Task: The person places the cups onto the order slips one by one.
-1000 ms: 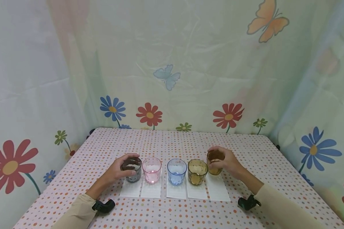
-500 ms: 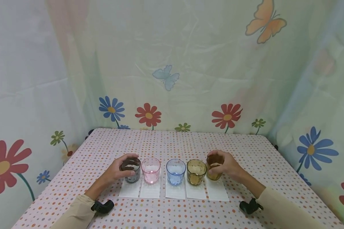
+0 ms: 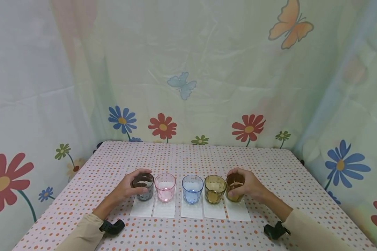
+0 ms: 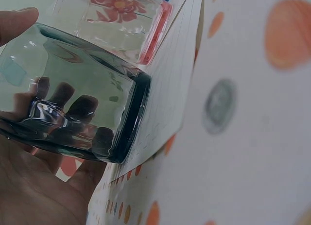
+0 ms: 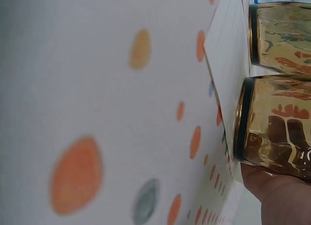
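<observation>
My left hand (image 3: 127, 184) holds a smoky grey glass (image 4: 85, 96) at the left end of a row of tumblers. In the left wrist view its fingers show through the glass wall, and the thumb lies near the rim. At the row's right end, my right hand (image 3: 253, 185) grips a brown amber glass (image 5: 277, 106) by its sides. Both held glasses stand upright on white paper strips. Between them are a pink glass (image 3: 165, 190), a blue glass (image 3: 192, 191) and an olive-yellow glass (image 3: 215, 191).
White paper strips (image 3: 192, 211) lie under the glasses, their near ends sticking out. A dotted cloth covers the table (image 3: 188, 232). Printed curtains (image 3: 207, 52) hang behind and on both sides. Each wrist wears a black camera (image 3: 112, 227).
My right hand has brought the brown amber glass down and nearer, level with the row. The left hand stays around the grey glass.
</observation>
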{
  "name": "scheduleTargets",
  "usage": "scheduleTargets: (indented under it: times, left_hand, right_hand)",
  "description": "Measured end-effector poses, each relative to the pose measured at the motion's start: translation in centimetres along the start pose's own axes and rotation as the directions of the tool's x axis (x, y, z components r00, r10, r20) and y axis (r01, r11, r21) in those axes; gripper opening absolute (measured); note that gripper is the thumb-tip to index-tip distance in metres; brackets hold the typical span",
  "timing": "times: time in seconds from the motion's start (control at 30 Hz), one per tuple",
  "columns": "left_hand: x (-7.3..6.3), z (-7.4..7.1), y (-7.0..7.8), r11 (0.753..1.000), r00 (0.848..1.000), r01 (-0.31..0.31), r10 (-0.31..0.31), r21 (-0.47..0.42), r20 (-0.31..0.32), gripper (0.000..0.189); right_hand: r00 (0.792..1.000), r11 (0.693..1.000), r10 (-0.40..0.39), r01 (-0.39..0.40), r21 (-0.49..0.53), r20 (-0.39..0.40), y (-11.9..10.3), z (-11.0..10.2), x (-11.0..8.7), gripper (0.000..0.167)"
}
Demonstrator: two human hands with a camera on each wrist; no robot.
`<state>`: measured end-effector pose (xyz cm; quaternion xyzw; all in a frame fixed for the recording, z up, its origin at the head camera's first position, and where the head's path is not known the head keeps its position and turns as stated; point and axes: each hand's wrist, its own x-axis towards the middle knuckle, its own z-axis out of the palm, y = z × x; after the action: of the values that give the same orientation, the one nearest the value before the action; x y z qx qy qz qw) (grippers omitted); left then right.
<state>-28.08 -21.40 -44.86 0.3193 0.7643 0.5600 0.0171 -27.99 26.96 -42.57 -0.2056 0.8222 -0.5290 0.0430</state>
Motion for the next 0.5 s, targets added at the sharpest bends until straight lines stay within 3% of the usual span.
scheduleTargets:
  times: [0.2,0.5]
  left_hand:
    - [-0.17,-0.03,-0.04,1.0,1.0,-0.012,0.012,-0.015,0.006,0.058]
    - [0.02,-0.2,0.3,0.999,0.999,-0.028,0.029,-0.037,0.025,0.059]
  right_hand:
    - [0.999,1.0,0.019,-0.019,-0.008,0.041,-0.12,-0.06,-0.16,0.069]
    - [0.994,1.0,-0.011,0.013,-0.017,0.105,-0.22,-0.24,-0.43,0.068]
